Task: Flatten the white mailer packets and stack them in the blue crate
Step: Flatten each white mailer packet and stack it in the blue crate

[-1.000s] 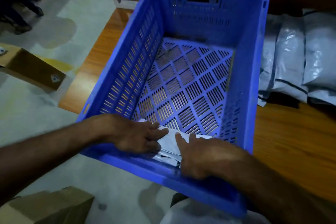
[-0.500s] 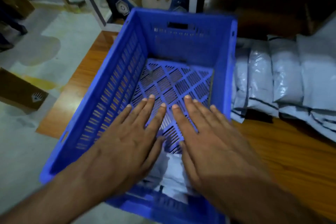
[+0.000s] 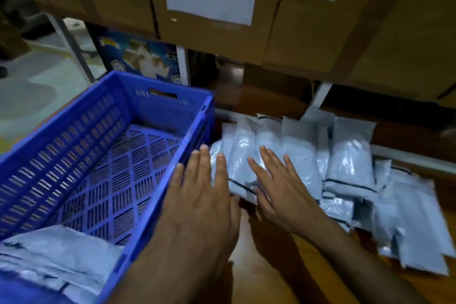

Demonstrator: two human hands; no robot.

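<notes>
Where wooden table (image 3: 283, 279) ends, cardboard boxes (image 3: 308, 32) behind, dim rm

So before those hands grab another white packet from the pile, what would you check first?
1. Both hands free: ok. Left hand and right hand are open and hold nothing.
2. Packets within reach: ok. The pile of packets lies beside the blue crate, under the right hand's fingertips.
3. Room in the crate: ok. Most of its floor is bare.
4. Stacked packets lying flat at the near end: cannot tell, blurred.
5. Next packet flattened: not ok, those in the pile look puffy.
</notes>
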